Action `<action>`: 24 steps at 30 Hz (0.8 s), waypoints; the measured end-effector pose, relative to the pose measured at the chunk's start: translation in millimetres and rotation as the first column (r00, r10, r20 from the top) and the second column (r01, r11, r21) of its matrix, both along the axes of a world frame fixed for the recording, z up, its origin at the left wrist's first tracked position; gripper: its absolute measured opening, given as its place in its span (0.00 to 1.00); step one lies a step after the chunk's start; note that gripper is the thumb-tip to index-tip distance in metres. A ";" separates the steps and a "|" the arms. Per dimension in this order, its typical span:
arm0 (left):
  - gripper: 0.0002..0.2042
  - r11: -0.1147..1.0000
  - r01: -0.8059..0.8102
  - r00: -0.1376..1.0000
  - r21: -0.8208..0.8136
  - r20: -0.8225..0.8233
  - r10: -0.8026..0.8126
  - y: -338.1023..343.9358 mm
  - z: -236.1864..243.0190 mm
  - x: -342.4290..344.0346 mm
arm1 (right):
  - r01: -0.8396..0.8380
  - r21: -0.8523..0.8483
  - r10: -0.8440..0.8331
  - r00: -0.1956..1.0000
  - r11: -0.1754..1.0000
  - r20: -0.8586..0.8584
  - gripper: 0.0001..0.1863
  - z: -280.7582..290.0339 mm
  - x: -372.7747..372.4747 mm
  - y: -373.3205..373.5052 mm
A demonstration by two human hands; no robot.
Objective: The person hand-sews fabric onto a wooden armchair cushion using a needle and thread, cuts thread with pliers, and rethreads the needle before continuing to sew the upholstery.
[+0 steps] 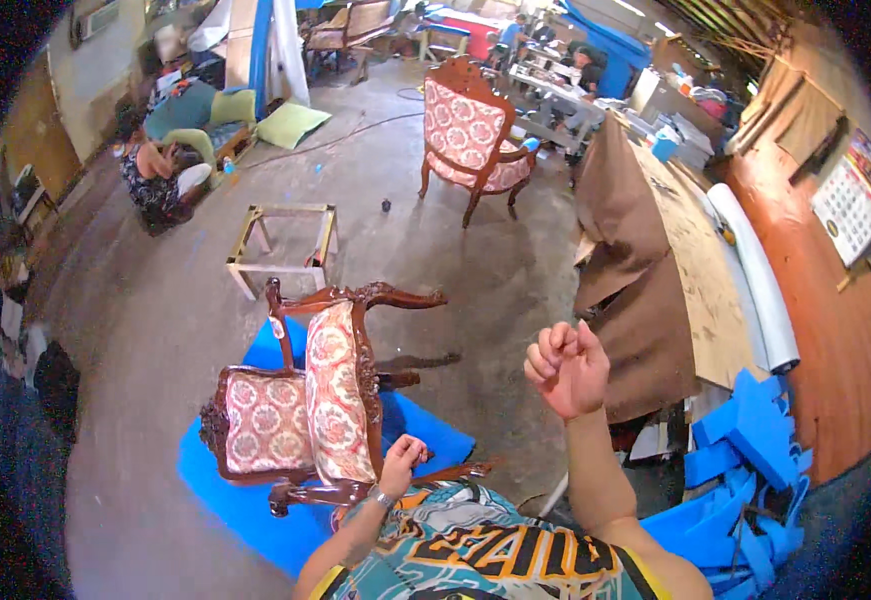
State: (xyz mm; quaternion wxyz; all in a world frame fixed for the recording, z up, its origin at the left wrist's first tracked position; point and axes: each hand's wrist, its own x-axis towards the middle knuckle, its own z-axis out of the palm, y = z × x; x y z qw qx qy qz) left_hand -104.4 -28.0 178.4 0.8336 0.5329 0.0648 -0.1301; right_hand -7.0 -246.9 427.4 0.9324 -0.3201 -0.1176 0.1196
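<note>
Grey floor [135, 440]; armchair [337, 410] tipped over on blue sheet [240, 520], probably heavy, upholstery soft; best held by rigid wooden frame [395, 295]. My left hand [403, 464], raised right hand [568, 372]: fingers curled, contents unclear.

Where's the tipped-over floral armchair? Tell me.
In the head view, the floral armchair lies left of centre on blue padding, beside your left hand.

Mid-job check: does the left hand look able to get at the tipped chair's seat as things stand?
Probably yes: the left hand is close by the seat, and nothing visible stands between them.
</note>
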 end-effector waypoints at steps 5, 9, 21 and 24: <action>0.11 0.993 -0.087 0.996 0.079 0.002 0.087 -30.8 -6.7 -13.4 | -0.048 -0.184 0.056 0.998 0.982 0.042 0.12 -10.7 26.9 -32.5; 0.10 0.986 -0.086 0.992 0.140 -0.077 0.098 -38.0 -7.5 -16.6 | -0.067 -0.166 0.087 0.989 0.984 0.118 0.18 -6.4 30.1 -35.1; 0.09 0.803 -0.044 0.999 0.595 0.048 0.019 -15.4 5.5 -35.2 | -0.133 -0.105 0.150 0.972 0.986 0.183 0.05 17.3 3.5 -29.5; 0.09 0.808 -0.014 1.000 0.589 -0.001 0.017 -7.0 -7.5 -42.4 | -0.019 -0.066 0.031 0.981 0.998 0.189 0.05 28.5 -3.2 -25.8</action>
